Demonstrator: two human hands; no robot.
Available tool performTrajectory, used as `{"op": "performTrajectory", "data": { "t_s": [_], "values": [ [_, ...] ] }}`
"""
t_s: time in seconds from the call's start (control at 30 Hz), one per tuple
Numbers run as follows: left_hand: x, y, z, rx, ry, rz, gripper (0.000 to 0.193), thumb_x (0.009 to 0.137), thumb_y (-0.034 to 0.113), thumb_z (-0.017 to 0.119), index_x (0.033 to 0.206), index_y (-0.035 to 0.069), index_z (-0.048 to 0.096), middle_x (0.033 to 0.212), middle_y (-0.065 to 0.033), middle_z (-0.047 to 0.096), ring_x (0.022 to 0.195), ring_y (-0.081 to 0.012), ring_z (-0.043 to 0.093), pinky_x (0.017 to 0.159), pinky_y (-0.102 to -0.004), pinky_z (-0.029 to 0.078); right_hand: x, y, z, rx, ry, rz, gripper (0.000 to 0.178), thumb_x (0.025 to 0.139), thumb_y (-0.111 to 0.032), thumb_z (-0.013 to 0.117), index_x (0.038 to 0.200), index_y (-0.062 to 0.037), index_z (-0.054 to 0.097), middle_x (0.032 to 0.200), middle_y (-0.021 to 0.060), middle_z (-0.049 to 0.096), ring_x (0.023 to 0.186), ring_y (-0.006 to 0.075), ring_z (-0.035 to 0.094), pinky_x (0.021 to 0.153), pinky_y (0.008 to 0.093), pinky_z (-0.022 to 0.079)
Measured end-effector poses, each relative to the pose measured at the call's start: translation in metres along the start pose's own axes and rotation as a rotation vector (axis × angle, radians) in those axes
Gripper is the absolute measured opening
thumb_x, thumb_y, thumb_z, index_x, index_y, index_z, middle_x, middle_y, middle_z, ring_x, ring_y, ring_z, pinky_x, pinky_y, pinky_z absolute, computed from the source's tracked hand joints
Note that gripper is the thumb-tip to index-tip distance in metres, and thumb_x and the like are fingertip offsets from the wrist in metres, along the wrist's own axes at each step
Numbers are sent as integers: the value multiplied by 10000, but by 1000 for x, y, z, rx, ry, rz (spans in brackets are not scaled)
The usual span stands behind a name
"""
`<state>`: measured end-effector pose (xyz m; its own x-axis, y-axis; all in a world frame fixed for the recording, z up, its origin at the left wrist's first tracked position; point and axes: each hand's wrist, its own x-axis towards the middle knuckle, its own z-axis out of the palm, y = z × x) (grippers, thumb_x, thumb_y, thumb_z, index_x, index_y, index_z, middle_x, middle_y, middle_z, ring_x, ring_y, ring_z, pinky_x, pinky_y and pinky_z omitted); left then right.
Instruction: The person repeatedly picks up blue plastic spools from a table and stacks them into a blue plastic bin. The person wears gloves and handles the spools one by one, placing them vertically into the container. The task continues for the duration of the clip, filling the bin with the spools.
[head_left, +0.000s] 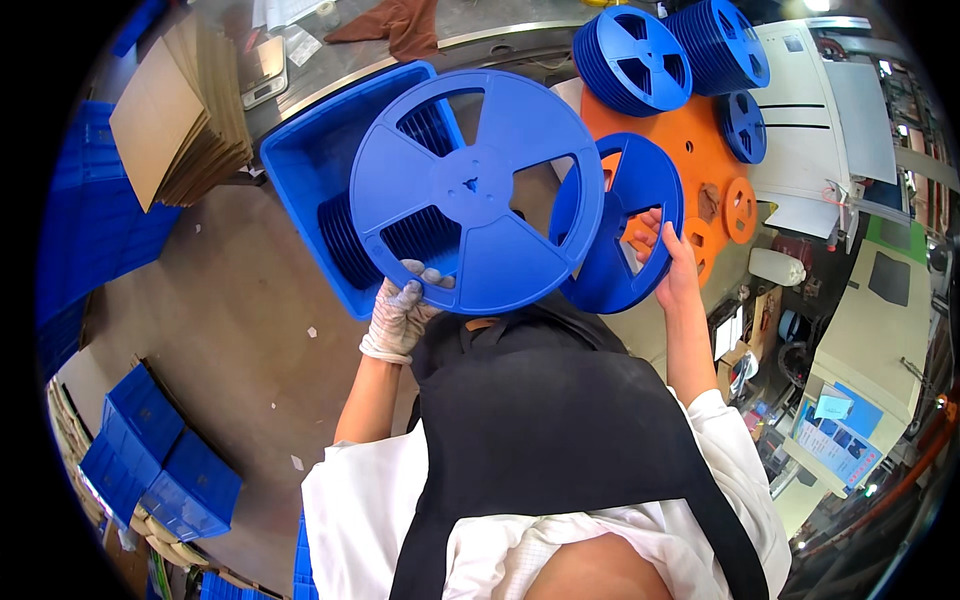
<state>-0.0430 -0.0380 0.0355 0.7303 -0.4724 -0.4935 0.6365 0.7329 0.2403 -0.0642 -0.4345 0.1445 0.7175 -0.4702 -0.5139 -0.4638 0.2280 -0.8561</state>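
While fingers of the left hand (405, 305) grip the front reel (490, 195) low on its rim, before the blue bin (296, 200), those of the right hand (677, 262) hold the rear reel (638, 185) by its edge. Risk: low, off-centre grip may let the front reel tip, scuffing both.

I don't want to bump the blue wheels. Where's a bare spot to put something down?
The widest free patch is brown floor between the blue tub and the blue crates at lower left; a few scraps dot it. A little orange surface shows between the reel stacks and the reel in the right hand, but it's crowded there.
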Motion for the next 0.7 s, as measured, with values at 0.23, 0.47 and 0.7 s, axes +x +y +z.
{"op": "performTrajectory", "data": {
  "t_s": [0.23,0.47,0.7],
  "values": [
    [13,-2,-9,-35,3,58,277,903,27,638,1169,46,564,1101,-149,651,1096,-352,640,893,-495,595,10,13,-8,2,81,93,490,1003,-513,444,1158,-66,569,1117,66,599,1037,210,616,663,327,543],
    [28,5,-16,-41,398,226,325,899,-111,482,1193,26,476,1106,-201,614,1063,-400,622,897,-553,580,19,28,-30,81,3,145,495,1030,-497,373,1266,-84,511,1268,85,566,951,240,668,606,285,508],
    [100,14,-71,455,886,383,310,886,-57,562,1173,17,473,1010,-179,621,917,-299,639,776,-439,578,23,39,-41,94,75,207,450,1031,-481,388,1134,-70,541,1155,71,583,911,237,686,562,273,470]
  ]
}}
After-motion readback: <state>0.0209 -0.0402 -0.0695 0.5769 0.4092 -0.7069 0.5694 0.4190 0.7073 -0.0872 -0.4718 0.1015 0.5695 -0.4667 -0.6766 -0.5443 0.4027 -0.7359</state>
